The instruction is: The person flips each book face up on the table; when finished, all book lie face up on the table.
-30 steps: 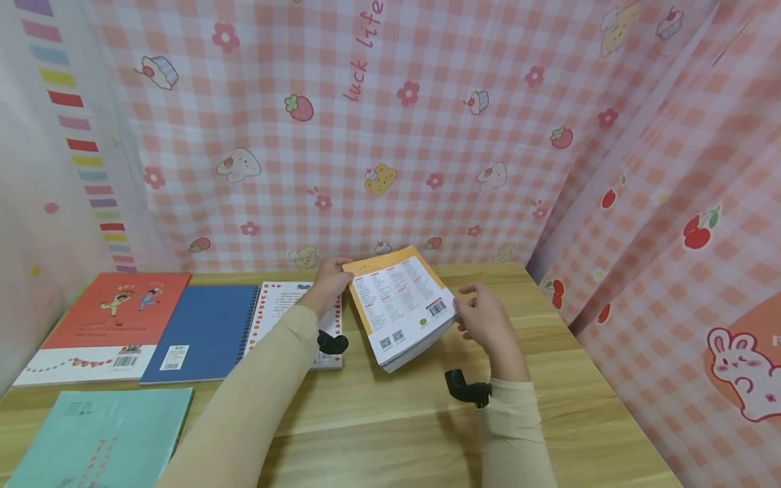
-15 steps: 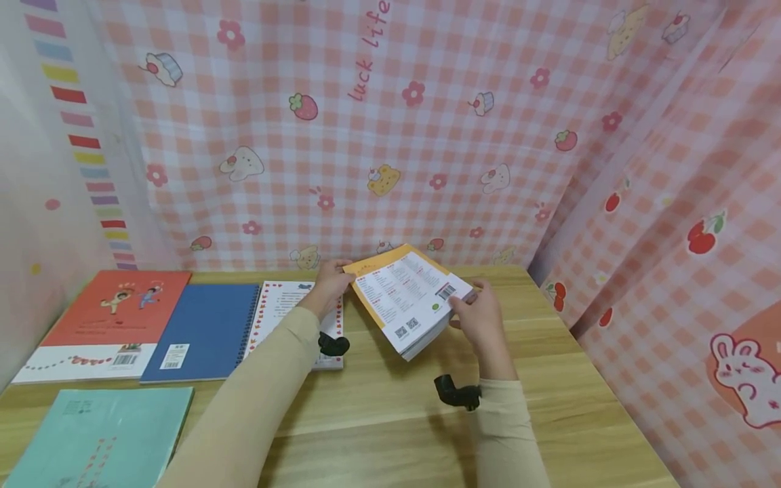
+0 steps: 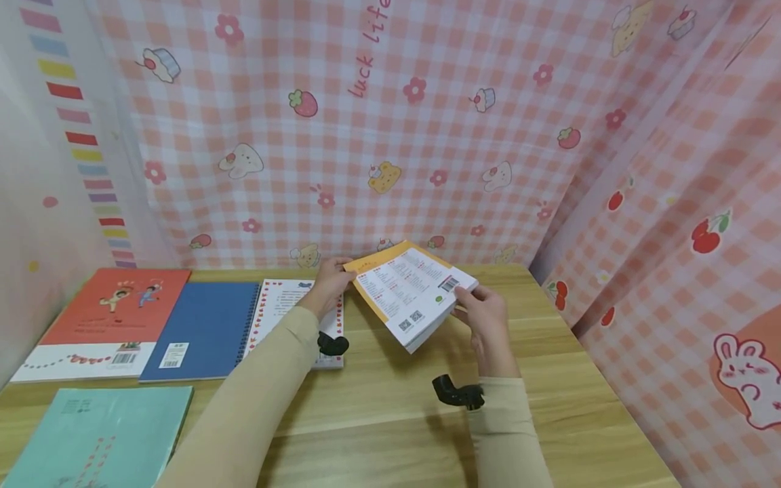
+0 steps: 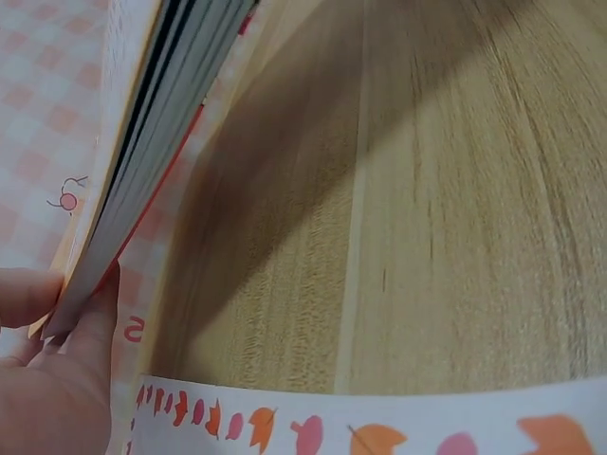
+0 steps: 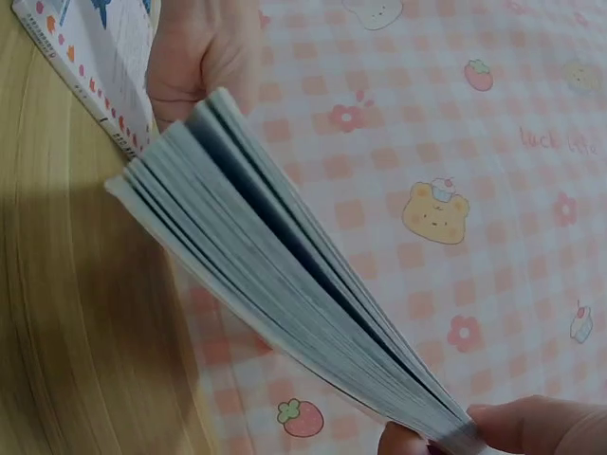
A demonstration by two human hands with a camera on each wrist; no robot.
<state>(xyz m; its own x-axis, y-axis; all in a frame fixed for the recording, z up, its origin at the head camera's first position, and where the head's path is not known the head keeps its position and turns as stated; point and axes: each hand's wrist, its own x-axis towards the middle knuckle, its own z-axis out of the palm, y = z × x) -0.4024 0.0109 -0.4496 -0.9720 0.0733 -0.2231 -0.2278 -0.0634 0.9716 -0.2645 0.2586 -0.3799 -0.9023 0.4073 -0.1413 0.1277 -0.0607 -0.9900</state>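
Note:
A thick paperback book, orange and white with a barcode and QR codes on its upper cover, is held tilted above the table in the head view. My left hand pinches its far left corner, thumb on one cover and fingers on the other, as the left wrist view shows on the book. At the right corner, my right hand grips the book between thumb and fingers. The slightly parted pages face the right wrist camera. The lower cover is hidden in the head view.
Left of the book lie a white leaf-bordered book, a blue spiral notebook and a red-and-white book. A teal book is nearer the front. Checked curtains hang behind and beside the wooden table.
The book's near right end has swung right and slightly up, away from the front of the table. My right hand shifted its hold along that end; my left hand stayed at its corner.

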